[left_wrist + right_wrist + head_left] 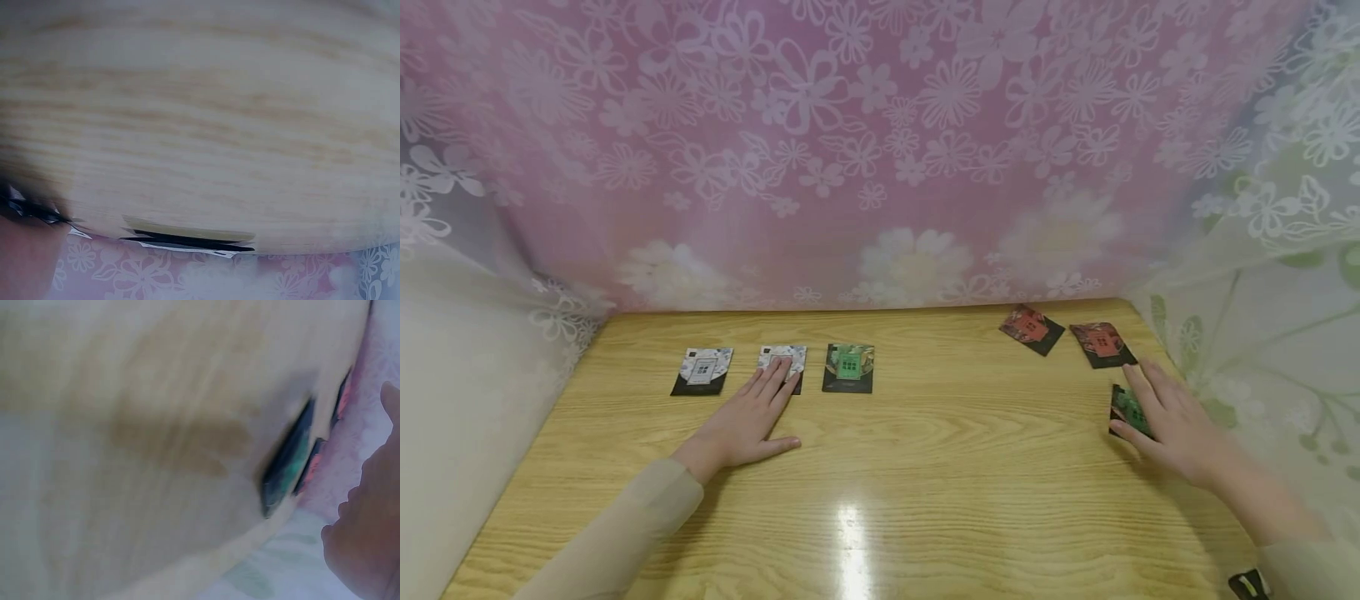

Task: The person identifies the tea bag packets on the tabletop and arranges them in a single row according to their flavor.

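White packet [797, 356] lies under the flattened left hand [748, 423], its row [848, 369] apparently squared — red packets [1032, 330] and green packet [1127, 408], near the loosely spread right hand [1183, 429], appear unaligned.

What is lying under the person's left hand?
Under the left hand is a packet, white above and black below. Its top edge and lower right corner show; the hand hides much of its middle and lower left.

Got a pink flowery cloth [880, 150] across the top of the frame, leafy green-and-white fabric [1277, 350] down the right, plus a yellowish wood-grain table [962, 475] below, kinda shiny with glare [852, 550] bottom centre.
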Motion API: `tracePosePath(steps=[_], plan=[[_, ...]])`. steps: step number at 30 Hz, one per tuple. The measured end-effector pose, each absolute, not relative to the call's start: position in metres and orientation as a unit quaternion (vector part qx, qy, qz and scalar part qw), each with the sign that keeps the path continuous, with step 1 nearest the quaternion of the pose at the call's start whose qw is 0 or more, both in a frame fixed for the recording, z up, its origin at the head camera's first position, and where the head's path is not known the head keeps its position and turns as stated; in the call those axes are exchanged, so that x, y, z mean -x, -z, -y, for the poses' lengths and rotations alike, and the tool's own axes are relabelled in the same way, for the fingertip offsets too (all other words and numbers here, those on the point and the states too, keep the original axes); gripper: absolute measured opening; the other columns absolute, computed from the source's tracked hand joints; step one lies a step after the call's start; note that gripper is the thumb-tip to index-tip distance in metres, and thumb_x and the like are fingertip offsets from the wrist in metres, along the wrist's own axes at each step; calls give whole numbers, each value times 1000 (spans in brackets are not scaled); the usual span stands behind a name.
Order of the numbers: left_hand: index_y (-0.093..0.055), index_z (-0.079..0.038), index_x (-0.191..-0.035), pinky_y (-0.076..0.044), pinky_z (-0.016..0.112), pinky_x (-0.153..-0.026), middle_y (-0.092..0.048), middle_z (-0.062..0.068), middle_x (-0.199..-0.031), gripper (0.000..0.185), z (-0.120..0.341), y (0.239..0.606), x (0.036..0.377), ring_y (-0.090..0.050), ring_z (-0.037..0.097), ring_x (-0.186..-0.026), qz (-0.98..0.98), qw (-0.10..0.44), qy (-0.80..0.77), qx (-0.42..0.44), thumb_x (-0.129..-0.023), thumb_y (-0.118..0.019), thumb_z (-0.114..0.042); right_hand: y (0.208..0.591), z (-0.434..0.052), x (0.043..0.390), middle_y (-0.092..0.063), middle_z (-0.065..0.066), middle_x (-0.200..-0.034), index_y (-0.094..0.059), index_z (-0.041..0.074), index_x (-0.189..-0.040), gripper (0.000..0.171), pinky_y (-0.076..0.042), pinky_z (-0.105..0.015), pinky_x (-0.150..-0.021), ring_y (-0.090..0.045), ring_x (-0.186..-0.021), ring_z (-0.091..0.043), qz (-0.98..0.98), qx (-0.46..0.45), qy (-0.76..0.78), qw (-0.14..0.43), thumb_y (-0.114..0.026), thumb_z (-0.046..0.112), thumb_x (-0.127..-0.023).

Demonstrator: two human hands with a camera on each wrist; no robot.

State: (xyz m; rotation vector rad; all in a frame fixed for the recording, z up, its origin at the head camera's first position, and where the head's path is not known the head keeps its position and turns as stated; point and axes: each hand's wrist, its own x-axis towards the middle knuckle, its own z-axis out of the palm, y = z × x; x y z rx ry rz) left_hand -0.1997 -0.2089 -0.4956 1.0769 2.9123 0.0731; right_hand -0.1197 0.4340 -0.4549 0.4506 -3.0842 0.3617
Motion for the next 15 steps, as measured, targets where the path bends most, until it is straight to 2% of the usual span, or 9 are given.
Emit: tracePosePath(steps=[3,7,10,15], plan=[[-17,-2,-170,-20,57,-135,-4,23,-178,103,209,496,200,-7,41,-167,-938,18,-24,-346,-101,-55,-68,462,-436,114,1,-34,-175,-3,5,-172,92,-11,-80,-124,-9,-158,-60,983,-137,-118,-5,-60,40,-108],[-17,-2,-170,-21,58,-134,-4,23,-178,103,210,496,200,-7,41,-166,-938,17,-26,-346,-101,-55,-68,469,-436,107,-2,-36,-174,-6,2,-171,90,-12,-80,-123,-7,-159,-60,982,-132,-131,-35,-58,41,-109],[-17,-2,-170,-21,58,-134,-4,23,-178,103,210,496,200,-7,41,-166,-937,17,-26,-347,-101,-55,-68,473,-435,103,0,-35,-174,-3,5,-172,88,-3,-77,-126,1,-161,-57,978,-126,-153,-62,-55,41,-111],[-17,-2,-170,-21,58,-134,-4,23,-178,103,210,497,200,-8,42,-166,-937,14,-22,-349,-101,-54,-69,480,-434,100,1,-35,-174,-2,8,-172,86,8,-67,-131,1,-161,-58,976,-122,-164,-80,-53,41,-111]])
